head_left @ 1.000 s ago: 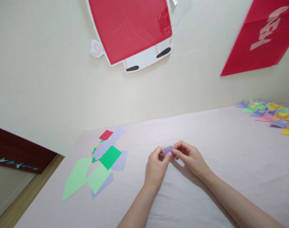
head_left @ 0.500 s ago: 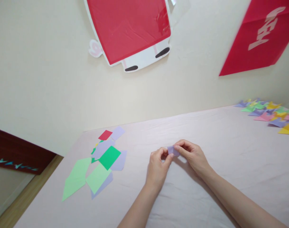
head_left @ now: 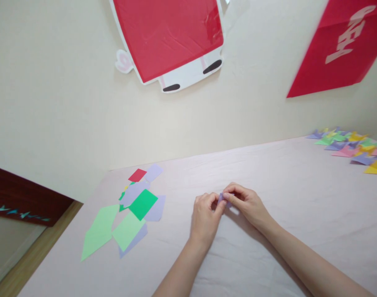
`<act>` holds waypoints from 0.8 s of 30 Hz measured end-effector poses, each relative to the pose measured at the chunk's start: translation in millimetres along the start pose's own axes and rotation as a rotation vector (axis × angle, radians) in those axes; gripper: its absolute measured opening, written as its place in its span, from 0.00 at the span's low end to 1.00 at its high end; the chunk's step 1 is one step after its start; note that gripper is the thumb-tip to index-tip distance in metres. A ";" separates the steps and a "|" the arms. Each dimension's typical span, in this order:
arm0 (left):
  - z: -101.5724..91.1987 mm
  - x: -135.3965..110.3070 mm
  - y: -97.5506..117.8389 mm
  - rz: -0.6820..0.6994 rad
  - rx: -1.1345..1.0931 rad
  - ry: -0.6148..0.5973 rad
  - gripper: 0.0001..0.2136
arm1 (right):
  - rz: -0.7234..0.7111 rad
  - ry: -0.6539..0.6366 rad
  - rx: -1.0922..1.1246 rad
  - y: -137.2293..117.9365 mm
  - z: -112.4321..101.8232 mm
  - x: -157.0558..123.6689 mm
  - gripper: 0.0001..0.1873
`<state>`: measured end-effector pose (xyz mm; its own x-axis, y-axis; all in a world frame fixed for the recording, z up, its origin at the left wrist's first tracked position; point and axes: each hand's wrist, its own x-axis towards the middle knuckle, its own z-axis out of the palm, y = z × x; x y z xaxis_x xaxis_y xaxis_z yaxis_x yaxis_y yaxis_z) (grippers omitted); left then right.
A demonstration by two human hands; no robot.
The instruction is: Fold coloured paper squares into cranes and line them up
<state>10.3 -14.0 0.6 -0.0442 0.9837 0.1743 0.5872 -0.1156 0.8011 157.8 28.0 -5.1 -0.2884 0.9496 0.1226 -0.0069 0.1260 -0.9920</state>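
A small folded piece of purple paper (head_left: 221,198) is pinched between both of my hands, above the pale cloth. My left hand (head_left: 207,214) grips its left side between thumb and fingers. From the right, my right hand (head_left: 245,202) holds the upper part, thumb and index finger pressed on it. Most of the paper is hidden behind my fingers, so its exact folds cannot be made out.
Loose paper sheets lie to the left: light green (head_left: 103,227), dark green (head_left: 143,204), red (head_left: 137,175) and purple (head_left: 154,172). Several folded paper pieces (head_left: 346,150) in mixed colours stand at the far right. A wall with red decorations (head_left: 169,37) rises behind the pale cloth surface (head_left: 256,165).
My right thumb and fingers have shifted slightly left over the purple paper, so less of it shows. My left hand stays in nearly the same place.
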 end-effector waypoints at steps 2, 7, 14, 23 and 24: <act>-0.4 -0.3 2.7 -0.002 0.021 -0.007 0.12 | -0.024 0.033 -0.028 -0.5 -0.4 -0.3 0.11; 0.5 -2.1 4.6 -0.118 -0.224 -0.093 0.14 | -0.011 0.079 -0.046 -2.6 -0.7 -1.9 0.12; -4.7 -4.9 -0.2 -0.226 -0.273 -0.053 0.15 | -0.034 -0.034 -0.136 -2.5 0.5 -3.0 0.11; -41.8 -27.3 3.8 0.304 0.303 -0.069 0.08 | -0.190 -0.212 -0.616 -2.9 6.3 -5.7 0.05; -42.8 -28.6 1.6 0.363 0.309 -0.140 0.11 | -0.227 -0.230 -0.685 -3.0 7.8 -6.3 0.05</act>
<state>-22.1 -48.1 21.4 0.3043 0.8991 0.3148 0.7579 -0.4287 0.4918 152.3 19.3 -3.1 -0.5435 0.8050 0.2378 0.4852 0.5325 -0.6936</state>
